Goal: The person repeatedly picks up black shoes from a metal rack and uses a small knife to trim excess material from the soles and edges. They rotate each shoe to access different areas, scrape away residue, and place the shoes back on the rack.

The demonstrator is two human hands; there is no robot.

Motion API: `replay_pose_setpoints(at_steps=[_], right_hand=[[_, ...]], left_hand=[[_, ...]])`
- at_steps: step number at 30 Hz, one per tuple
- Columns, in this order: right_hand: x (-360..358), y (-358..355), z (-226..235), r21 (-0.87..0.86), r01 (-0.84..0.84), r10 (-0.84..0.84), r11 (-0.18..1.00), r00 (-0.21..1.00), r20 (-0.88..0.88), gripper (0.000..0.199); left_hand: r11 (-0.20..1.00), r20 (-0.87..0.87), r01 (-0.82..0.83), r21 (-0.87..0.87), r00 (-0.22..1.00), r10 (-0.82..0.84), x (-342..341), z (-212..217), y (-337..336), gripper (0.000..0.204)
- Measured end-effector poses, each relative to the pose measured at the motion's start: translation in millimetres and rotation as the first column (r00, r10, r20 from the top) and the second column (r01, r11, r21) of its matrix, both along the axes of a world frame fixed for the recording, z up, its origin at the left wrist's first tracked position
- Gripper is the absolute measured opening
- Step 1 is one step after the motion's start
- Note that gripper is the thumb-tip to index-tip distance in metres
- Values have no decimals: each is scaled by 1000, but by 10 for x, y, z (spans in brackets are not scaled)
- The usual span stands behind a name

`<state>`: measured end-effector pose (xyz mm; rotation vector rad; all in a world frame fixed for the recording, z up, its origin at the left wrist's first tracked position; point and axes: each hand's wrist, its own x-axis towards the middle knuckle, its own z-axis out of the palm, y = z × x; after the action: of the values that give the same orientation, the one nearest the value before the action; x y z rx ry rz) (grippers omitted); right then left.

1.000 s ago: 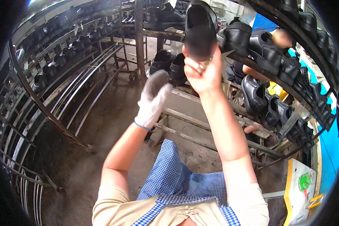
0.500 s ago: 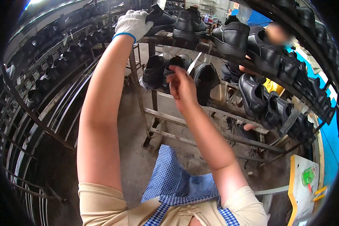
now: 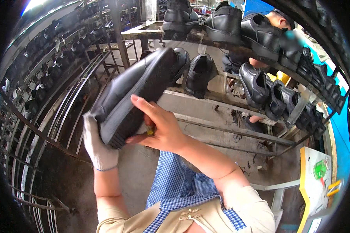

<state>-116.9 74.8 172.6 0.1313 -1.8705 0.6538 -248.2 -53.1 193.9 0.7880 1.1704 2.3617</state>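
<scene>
A black shoe is held tilted in front of me, its ridged sole turned toward my right side. My left hand, in a white glove, is closed round its lower end. My bare right hand is beside the sole, its fingertips at or close to it. Between thumb and curled fingers it grips a small tool, of which a yellow and dark red part shows; its full shape is hidden. Behind the held shoe, another black shoe sits on the lower level of a metal rack.
More black shoes line the rack's upper level. Shelves of shoes fill the left side. A person is beyond the rack. At the lower right, a white board with a yellow edge carries a green item.
My left hand has taken a black shoe off the upper rack and brought it down toward me. My right hand has moved down and left to the sole.
</scene>
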Motion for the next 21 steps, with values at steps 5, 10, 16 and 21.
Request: replay_pose_setpoints(at_steps=[5, 10, 16, 21], right_hand=[[191, 1, -192, -217, -77, 111, 973, 982, 150, 44], [275, 109, -807, -470, -220, 318, 855, 938, 140, 22], [706, -20, -569, -242, -17, 67, 970, 978, 197, 23], [867, 39, -450, -74, -60, 80, 995, 948, 307, 30]], left_hand=[[904, 149, 427, 1, 894, -423, 261, -462, -285, 65], [748, 390, 661, -58, 705, -593, 515, -562, -373, 59], [815, 491, 578, 43, 698, -521, 711, -827, -253, 40], [840, 464, 543, 5, 742, -483, 858, -908, -129, 36]])
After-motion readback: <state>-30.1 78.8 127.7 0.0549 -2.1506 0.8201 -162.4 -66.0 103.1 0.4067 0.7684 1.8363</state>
